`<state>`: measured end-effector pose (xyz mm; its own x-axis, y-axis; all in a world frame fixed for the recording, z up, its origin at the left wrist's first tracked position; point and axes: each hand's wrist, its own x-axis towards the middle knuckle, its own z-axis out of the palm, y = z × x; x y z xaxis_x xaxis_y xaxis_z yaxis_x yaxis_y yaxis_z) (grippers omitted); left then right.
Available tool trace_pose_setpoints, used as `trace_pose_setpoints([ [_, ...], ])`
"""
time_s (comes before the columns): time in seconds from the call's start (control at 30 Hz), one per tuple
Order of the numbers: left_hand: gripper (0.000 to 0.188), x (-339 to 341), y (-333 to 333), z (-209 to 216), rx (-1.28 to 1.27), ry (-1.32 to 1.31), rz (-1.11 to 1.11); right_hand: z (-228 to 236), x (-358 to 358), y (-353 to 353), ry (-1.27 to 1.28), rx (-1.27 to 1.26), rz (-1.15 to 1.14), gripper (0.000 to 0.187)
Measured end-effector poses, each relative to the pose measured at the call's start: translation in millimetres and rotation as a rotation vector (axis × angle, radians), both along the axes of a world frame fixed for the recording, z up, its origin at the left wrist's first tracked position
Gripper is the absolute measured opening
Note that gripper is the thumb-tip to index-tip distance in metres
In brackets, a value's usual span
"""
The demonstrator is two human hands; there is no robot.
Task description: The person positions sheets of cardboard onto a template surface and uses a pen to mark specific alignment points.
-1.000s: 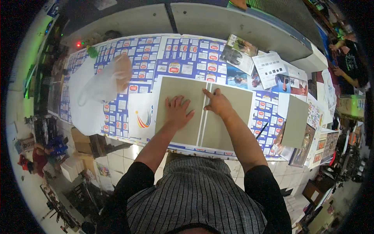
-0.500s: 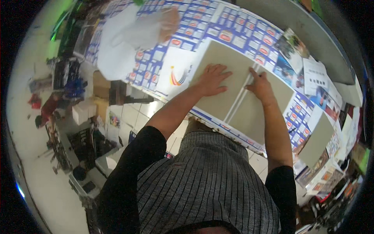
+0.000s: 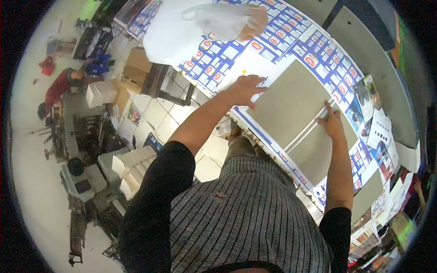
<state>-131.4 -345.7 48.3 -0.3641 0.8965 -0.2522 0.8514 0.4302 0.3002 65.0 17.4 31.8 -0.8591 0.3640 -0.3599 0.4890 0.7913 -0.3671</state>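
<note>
Two grey-brown boards lie side by side on a white sheet, the left board (image 3: 289, 98) and the right board (image 3: 312, 157). Between them runs a narrow strip (image 3: 304, 132) with white gaps along it. My left hand (image 3: 246, 90) is at the outer left edge of the left board, fingers spread, fingertips reaching toward its edge. My right hand (image 3: 333, 122) rests by the far part of the strip, index finger stretched along it and thumb apart; its other fingers are partly hidden. Neither hand visibly grips anything.
A blue-and-white printed sheet (image 3: 214, 66) covers the table. A clear plastic bag (image 3: 227, 20) sits on white paper at the far left. Printed papers (image 3: 380, 127) and another grey-brown board (image 3: 369, 195) lie right. A person (image 3: 61, 88) is at left, near machinery and boxes (image 3: 101, 93).
My left hand has moved from the middle of the left board to its outer left edge. My right hand stays by the strip. The whole view has shifted.
</note>
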Motion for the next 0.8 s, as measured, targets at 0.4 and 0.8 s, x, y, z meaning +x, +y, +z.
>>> trace_pose_setpoints([
  [0.4,0.081,-5,17,14,-0.030,0.066,-0.023,4,2,5,-0.001,-0.032,-0.006,0.093],
  [0.8,0.070,52,174,-26,0.219,0.196,0.194,24,-5,-9,-0.071,-0.088,-0.091,0.095],
])
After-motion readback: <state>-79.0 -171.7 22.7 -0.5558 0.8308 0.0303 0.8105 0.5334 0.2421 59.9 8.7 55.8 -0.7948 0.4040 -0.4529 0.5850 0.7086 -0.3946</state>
